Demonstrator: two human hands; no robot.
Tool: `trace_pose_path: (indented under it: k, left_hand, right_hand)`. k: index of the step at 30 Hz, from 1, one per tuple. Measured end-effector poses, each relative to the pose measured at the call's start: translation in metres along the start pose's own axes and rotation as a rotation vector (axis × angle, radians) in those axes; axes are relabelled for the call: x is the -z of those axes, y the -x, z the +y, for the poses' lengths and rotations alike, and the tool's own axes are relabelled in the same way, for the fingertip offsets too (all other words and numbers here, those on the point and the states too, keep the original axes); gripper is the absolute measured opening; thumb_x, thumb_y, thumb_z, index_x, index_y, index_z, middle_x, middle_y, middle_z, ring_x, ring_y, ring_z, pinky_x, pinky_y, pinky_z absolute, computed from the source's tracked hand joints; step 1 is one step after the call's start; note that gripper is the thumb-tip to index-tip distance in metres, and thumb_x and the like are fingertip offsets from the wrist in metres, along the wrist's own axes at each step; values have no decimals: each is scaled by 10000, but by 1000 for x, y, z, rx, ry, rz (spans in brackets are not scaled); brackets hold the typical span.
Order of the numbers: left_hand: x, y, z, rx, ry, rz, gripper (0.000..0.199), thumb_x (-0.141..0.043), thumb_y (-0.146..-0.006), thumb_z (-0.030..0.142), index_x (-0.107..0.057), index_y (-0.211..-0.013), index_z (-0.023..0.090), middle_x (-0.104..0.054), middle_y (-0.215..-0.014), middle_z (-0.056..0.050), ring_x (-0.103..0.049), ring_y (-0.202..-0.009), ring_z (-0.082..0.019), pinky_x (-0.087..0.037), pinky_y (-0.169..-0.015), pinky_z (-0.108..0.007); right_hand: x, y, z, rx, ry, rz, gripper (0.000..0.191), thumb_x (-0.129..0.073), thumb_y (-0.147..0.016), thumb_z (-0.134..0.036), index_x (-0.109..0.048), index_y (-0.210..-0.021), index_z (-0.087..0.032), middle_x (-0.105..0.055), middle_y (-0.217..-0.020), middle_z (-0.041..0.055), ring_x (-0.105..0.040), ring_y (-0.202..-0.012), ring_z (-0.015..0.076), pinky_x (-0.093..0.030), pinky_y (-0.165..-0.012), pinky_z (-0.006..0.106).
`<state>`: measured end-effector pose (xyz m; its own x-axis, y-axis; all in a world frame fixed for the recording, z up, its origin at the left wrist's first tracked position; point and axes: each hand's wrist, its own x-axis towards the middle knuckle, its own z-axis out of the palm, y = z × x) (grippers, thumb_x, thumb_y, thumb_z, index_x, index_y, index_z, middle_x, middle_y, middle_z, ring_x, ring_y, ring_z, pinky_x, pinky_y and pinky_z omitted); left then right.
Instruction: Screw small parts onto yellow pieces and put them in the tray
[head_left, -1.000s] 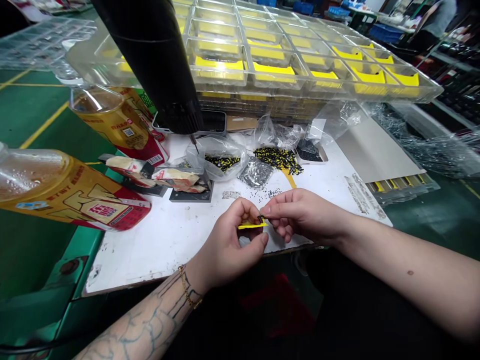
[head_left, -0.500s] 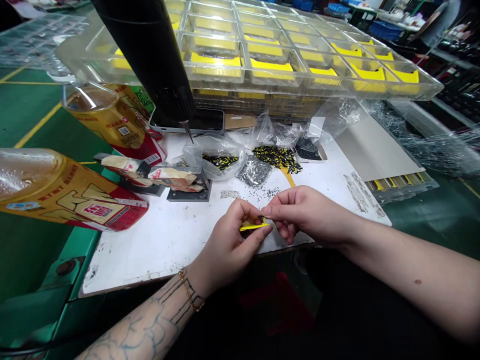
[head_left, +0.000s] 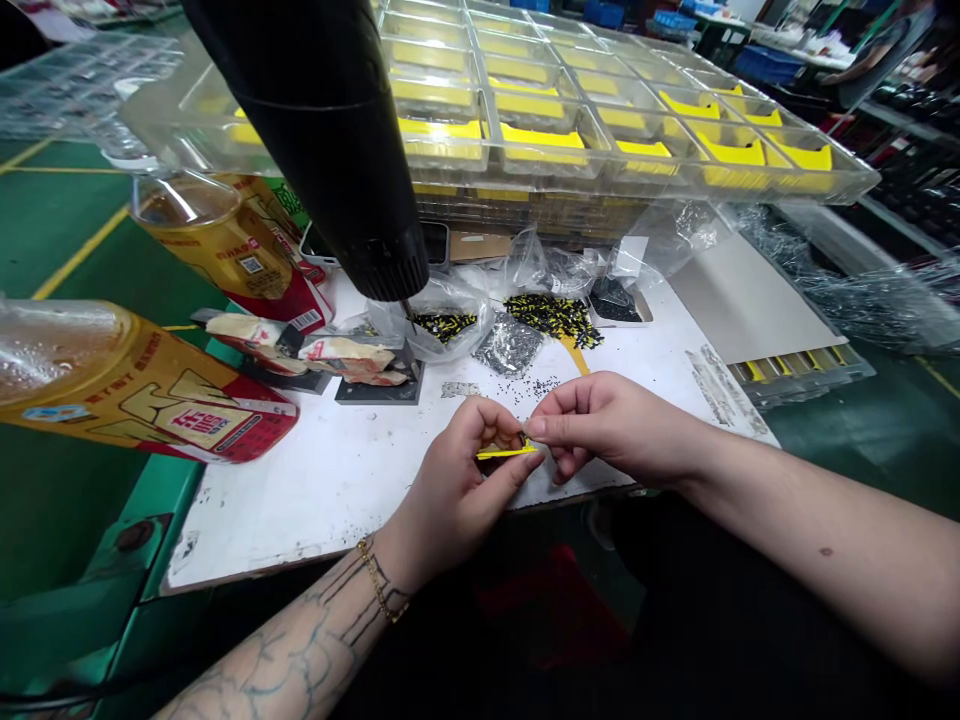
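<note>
Between thumb and fingers my left hand (head_left: 469, 475) pinches a thin yellow piece (head_left: 504, 453) above the front of the white board (head_left: 322, 490). My right hand (head_left: 600, 425) is closed in a pinch at the right end of that piece; a tiny dark bit shows by its fingertips, too small to make out. Beyond the hands lie a pile of small black and yellow parts (head_left: 555, 318), a clear bag (head_left: 480, 318) with similar parts, and scattered black specks (head_left: 529, 385). A black screwdriver (head_left: 337, 150) hangs at upper left of the hands, its tip over the bag.
Stacked clear trays (head_left: 540, 170) with yellow pieces span the back. Two drink bottles (head_left: 217, 415) lean at the left beside dark blocks (head_left: 379, 388). A small box (head_left: 619, 305) of black parts stands behind the pile. A grey sheet (head_left: 750, 290) lies over a tray at right.
The screwdriver has swung nearer and to the right, its tip now lower over the bag. Both hands keep nearly the same place, with the yellow piece tilted slightly flatter.
</note>
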<state>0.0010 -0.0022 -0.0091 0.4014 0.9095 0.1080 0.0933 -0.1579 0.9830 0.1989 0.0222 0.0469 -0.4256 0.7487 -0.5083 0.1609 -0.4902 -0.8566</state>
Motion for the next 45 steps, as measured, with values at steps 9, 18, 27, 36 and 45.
trace_pose_path:
  k: [9,18,27,36,45]
  left_hand:
    - [0,-2,3,-35,41,5,192,-692,-901,243,-510,-951,210,-618,-923,-11,-636,-842,-154,-519,-757,-275]
    - [1,-3,4,-4,75,0,202,-706,-898,232,-514,-957,208,-619,-845,19,-622,-779,-120,-496,-715,-231]
    - [-1,-2,2,16,-25,103,149,-711,-892,275,-598,-941,191,-650,-855,-8,-645,-794,-147,-511,-741,-262]
    - [-1,-3,5,38,-62,167,197,-764,-836,296,-600,-867,192,-682,-774,3,-633,-706,-143,-500,-652,-245]
    - [0,-3,8,11,-114,186,156,-762,-830,267,-638,-884,189,-710,-806,-2,-667,-725,-144,-518,-656,-237]
  right_hand:
    - [5,-2,4,59,52,-33,339,-779,-799,-440,-683,-796,-116,-642,-617,3,-589,-570,82,-469,-613,207]
    - [7,-3,3,96,100,-43,275,-744,-839,-398,-690,-835,-129,-659,-659,8,-594,-611,97,-457,-641,228]
    - [0,2,2,170,169,59,249,-706,-870,-380,-707,-830,-134,-675,-695,16,-596,-653,105,-448,-638,230]
    - [-1,1,2,152,160,49,279,-719,-855,-410,-717,-833,-132,-681,-683,20,-596,-638,104,-447,-622,226]
    - [5,-2,4,92,153,-1,325,-742,-827,-455,-720,-874,-134,-669,-676,25,-585,-616,104,-428,-606,224]
